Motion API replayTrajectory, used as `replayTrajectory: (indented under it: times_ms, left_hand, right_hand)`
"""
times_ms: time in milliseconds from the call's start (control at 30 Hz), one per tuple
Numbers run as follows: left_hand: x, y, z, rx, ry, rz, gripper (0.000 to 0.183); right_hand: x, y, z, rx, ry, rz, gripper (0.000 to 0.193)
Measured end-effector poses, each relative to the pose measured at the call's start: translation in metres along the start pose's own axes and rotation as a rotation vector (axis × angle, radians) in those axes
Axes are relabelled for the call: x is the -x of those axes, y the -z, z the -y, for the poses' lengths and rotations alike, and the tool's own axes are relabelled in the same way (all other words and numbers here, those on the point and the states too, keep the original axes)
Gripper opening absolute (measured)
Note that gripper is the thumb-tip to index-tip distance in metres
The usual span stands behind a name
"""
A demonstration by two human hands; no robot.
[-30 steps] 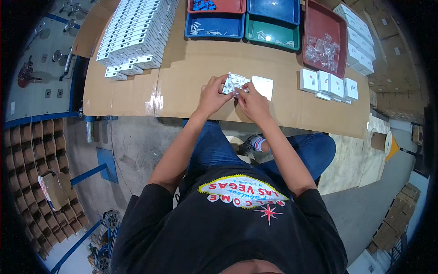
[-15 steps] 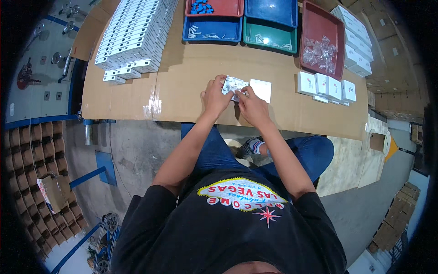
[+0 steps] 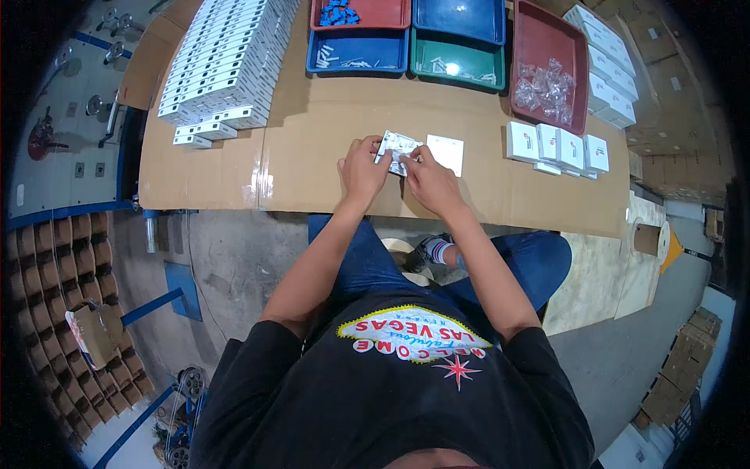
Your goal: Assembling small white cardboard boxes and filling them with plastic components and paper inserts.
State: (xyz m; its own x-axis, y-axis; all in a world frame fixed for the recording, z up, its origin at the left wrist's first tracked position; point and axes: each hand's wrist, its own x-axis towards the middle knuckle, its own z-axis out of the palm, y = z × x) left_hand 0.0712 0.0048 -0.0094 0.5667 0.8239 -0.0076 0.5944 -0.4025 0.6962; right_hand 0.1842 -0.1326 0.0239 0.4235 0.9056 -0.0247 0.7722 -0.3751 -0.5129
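A small white squarish piece [image 3: 398, 144] with fine grey details on its upper face lies over the cardboard-covered table, between my hands. My left hand [image 3: 362, 172] grips its left side, with the fingers along the far edge and the thumb at the near part. The bent fingers of my right hand [image 3: 432, 183] are pinched together on its lower right part. Whatever small thing they may hold there is too small to tell. A plain white square plate [image 3: 447, 154] lies flat just right of the piece, close to my right fingers.
Stacked white boxes [image 3: 223, 66] stand at the far left. Along the back are a red tray [image 3: 383, 11] of blue parts, blue [image 3: 358, 70] and green [image 3: 457, 78] trays of small pieces, and a red tray [image 3: 547, 47] with clear bags. Small white boxes [image 3: 522, 142] sit at the right.
The view has shifted slightly. My left fingers have moved a little along the white piece's edge; both hands stay at it.
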Motion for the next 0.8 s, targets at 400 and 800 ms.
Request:
replayTrajectory:
  times_ms: [400, 800]
  left_hand:
    - [-0.001, -0.003, 0.003, 0.014, 0.032, -0.007, 0.034]
    - [-0.001, 0.037, 0.014, -0.077, -0.421, 0.081, 0.088]
  right_hand:
    - [0.008, -0.010, -0.008, -0.086, 0.058, -0.102, 0.031]
    - [-0.002, 0.009, -0.021, -0.195, -0.016, -0.180, 0.022]
